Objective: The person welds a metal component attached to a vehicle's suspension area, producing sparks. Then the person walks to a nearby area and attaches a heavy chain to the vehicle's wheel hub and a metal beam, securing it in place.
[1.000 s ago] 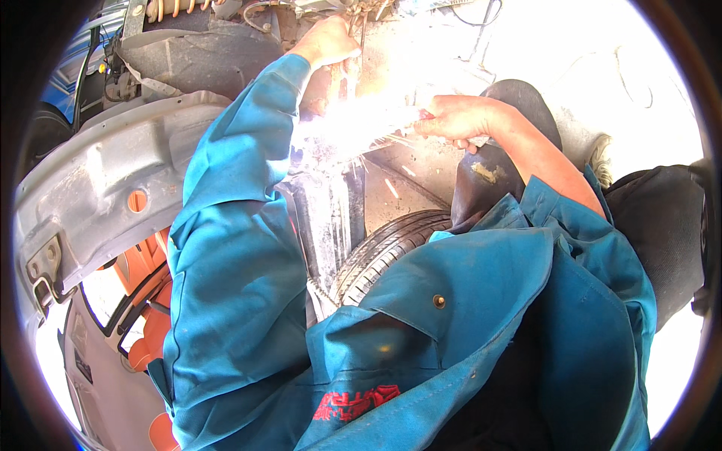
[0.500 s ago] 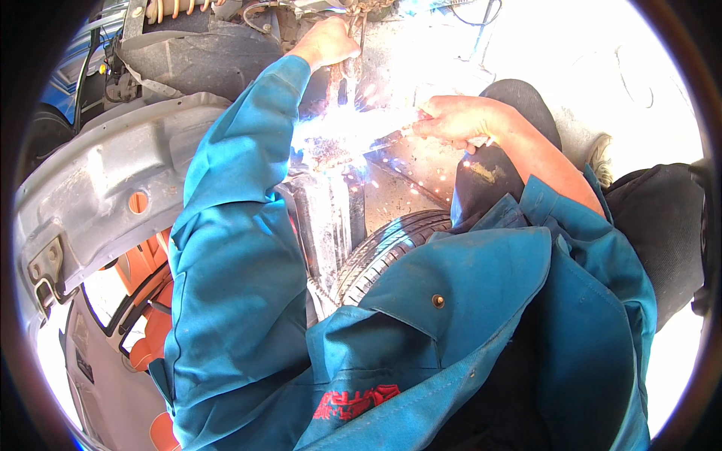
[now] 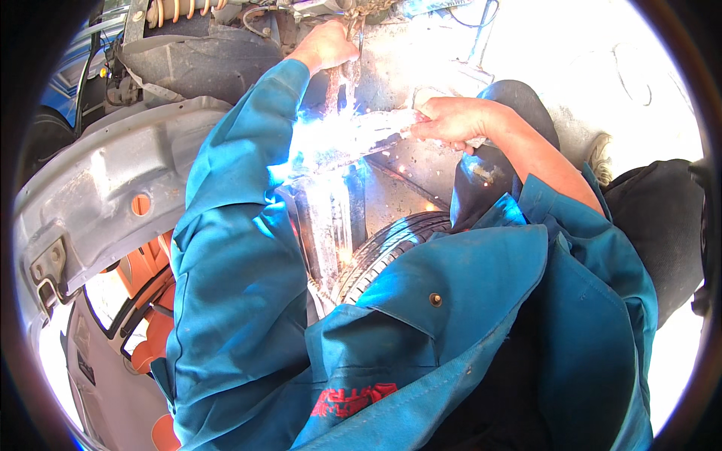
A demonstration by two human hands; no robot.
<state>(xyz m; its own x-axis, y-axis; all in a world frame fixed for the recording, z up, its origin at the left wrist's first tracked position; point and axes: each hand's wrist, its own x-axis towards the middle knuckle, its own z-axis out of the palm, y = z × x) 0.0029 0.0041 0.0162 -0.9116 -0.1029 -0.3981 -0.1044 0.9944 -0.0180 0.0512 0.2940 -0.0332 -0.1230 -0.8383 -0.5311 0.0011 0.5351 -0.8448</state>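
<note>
My left hand (image 3: 326, 46) is closed around the top of a rusty metal bar (image 3: 349, 75) that runs down toward a bright welding arc (image 3: 327, 139). Pinched in the fingers of my right hand (image 3: 455, 120) is the end of a long flat metal piece (image 3: 380, 129), its far end lost in the glare. Below the arc stands a ribbed, worn metal beam (image 3: 323, 218), lit blue-white. The glare hides where the bar, the flat piece and the beam meet, so I cannot tell whether they touch.
A black tyre (image 3: 395, 244) lies close below my right hand. On the left curves a grey metal car panel (image 3: 98, 161), with a dark plastic liner (image 3: 199, 64) and a coil spring (image 3: 184, 10) behind it. Sparks fall near my knee (image 3: 485, 177).
The arc's glare has spread left and down, lighting my left sleeve and the beam more. More of the flat piece shows now, and fewer sparks are visible. Both hands stay nearly in place.
</note>
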